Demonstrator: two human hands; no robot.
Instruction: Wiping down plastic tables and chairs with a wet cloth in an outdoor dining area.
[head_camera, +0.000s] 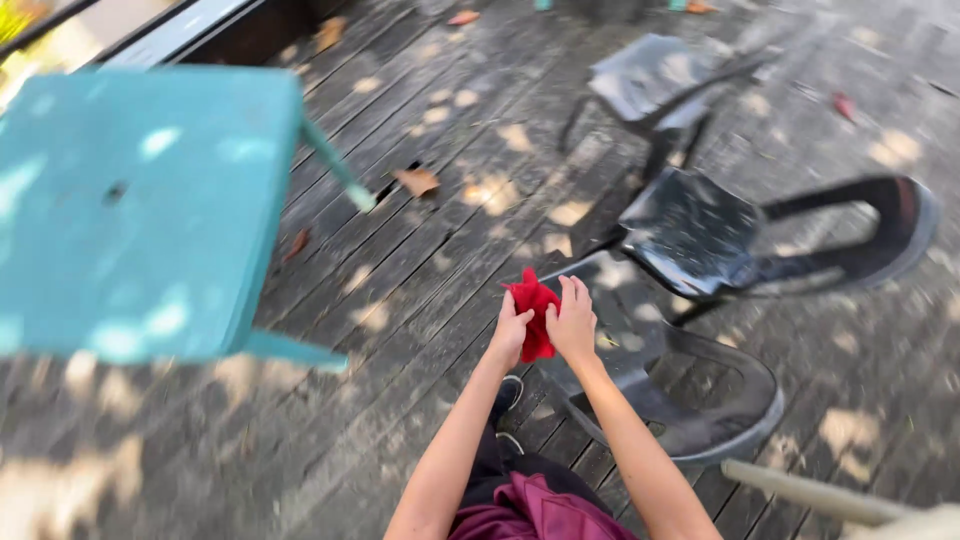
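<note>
A small red cloth (533, 305) is bunched between both of my hands, held out in front of me above the deck. My left hand (510, 331) grips its left side with fingers curled. Its right side is covered by my right hand (573, 320), fingers wrapped over the cloth. Below my arms I see my dark shoe (506, 396) and maroon clothing (545, 510).
A teal metal table (140, 200) fills the left. Black plastic chairs stand to the right: one close (690, 400), one in the middle (720, 240), one farther back (660, 85). Dry leaves (417, 180) lie on the grey wooden deck (400, 290). A pale bar (820, 495) crosses the lower right.
</note>
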